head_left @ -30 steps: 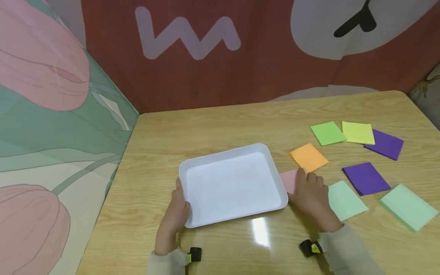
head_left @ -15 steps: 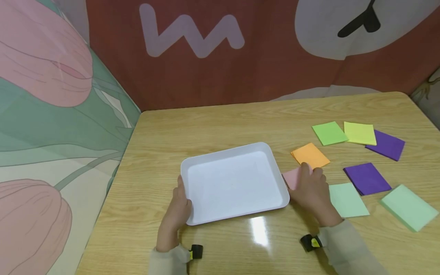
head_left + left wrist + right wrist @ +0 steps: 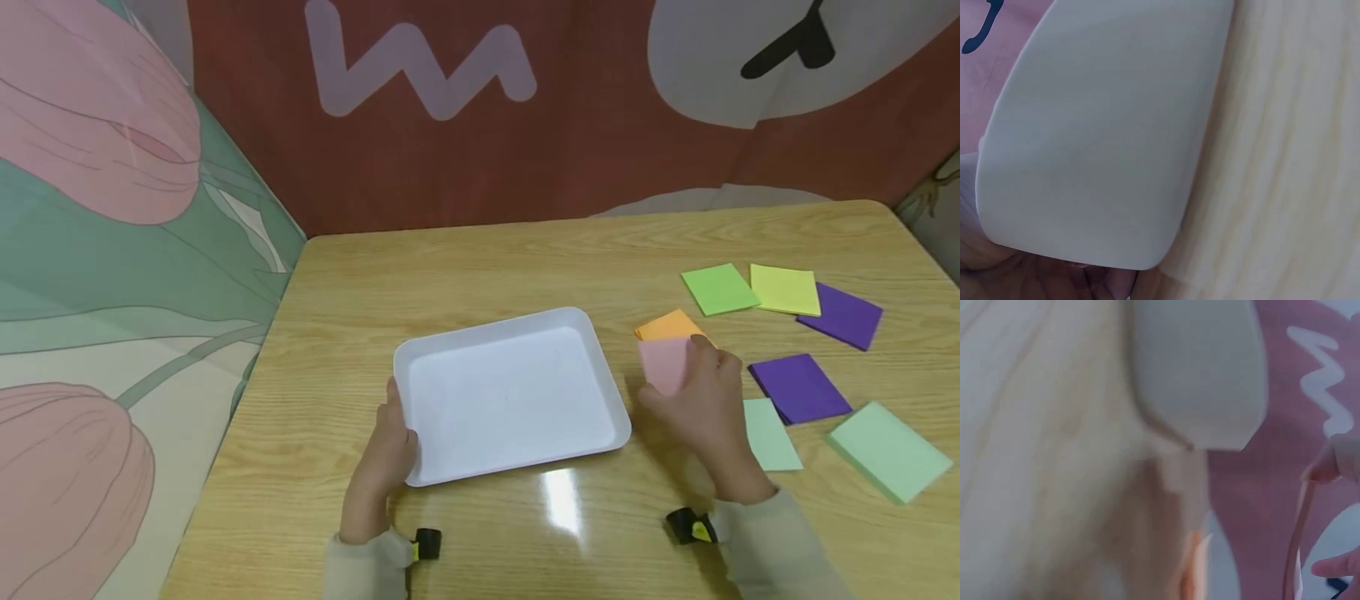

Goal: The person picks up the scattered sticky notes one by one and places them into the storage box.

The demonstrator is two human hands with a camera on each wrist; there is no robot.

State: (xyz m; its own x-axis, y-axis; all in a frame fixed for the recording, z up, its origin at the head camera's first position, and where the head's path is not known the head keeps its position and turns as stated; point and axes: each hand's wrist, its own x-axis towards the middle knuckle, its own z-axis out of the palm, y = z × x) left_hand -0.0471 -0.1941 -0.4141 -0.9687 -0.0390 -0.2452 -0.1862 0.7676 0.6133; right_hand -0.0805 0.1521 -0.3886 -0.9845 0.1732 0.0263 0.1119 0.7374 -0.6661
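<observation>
Pink paper (image 3: 666,363) is pinched in the right hand (image 3: 701,408), lifted just right of the white tray (image 3: 510,396); the left hand (image 3: 386,458) grips the tray's near-left corner on the table (image 3: 480,267).

Two forearms in beige sleeves reach in from six o'clock. The left hand (image 3: 386,461) lies low at seven o'clock, fingers curled in a grip. The right hand (image 3: 705,408), at four o'clock, is raised, fingers pinching.
</observation>
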